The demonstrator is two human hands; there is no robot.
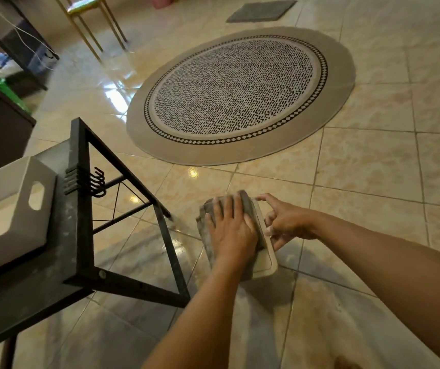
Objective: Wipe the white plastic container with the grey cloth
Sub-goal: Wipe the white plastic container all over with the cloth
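A white plastic container [266, 259] is held in the air above the tiled floor, lower middle of the head view, tilted on its side with its rim facing right. My right hand [285, 222] grips its right edge with fingers curled over the rim. The grey cloth [206, 227] is draped over the container's left side. My left hand [230, 227] lies flat on the cloth, fingers spread, pressing it against the container. Most of the container is hidden under the cloth and the hand.
A black metal-framed table [80, 235] with hooks stands at the left, bearing a white bin [19, 214] with a handle cutout. A round patterned rug [240, 94] lies on the glossy tile floor ahead. A chair's gold legs [93, 25] and a grey mat [261, 10] are farther back.
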